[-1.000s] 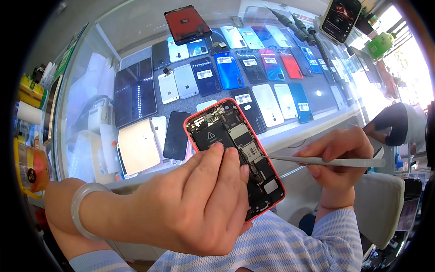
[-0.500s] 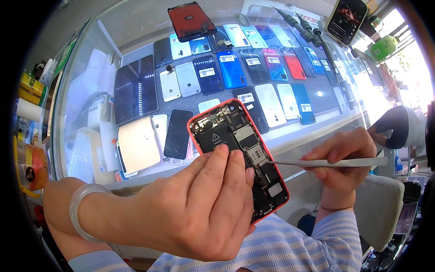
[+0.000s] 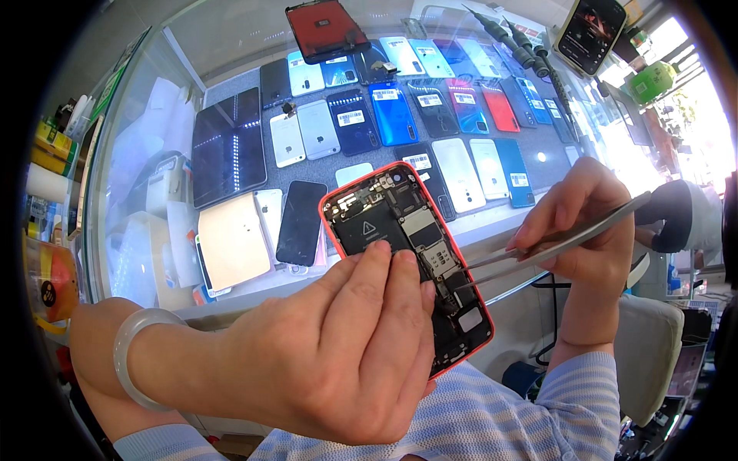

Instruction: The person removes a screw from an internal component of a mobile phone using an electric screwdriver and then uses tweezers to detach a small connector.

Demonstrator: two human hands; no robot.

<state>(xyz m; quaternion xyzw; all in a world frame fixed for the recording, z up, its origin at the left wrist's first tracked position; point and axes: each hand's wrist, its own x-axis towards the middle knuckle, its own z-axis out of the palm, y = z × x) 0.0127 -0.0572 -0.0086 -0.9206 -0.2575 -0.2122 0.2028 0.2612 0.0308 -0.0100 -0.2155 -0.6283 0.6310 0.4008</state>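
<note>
My left hand (image 3: 338, 338) is closed around an opened phone (image 3: 421, 224) with a red frame, tilted in front of me. Its fingertips press on the black battery (image 3: 373, 228), whose lower part they cover. Bare circuit parts, including a silvery metal plate (image 3: 440, 261), show along the phone's right side. In my right hand (image 3: 588, 223) a pair of metal tweezers (image 3: 569, 241) is held with its two arms apart. The tips reach over the phone's right edge beside the metal plate; whether they touch anything I cannot tell.
Beneath the phone stands a glass display case (image 3: 231, 296) with rows of phones inside. On its glass lie a red-backed screen part (image 3: 327, 31) and several dark pen-shaped tools (image 3: 519, 50). A lit phone (image 3: 590, 34) stands at the far right, near a green bottle (image 3: 652, 81).
My right hand has risen and turned, tilting the tweezers' back end upward. The tweezers' arms now show spread apart. My left hand and the phone have hardly moved.
</note>
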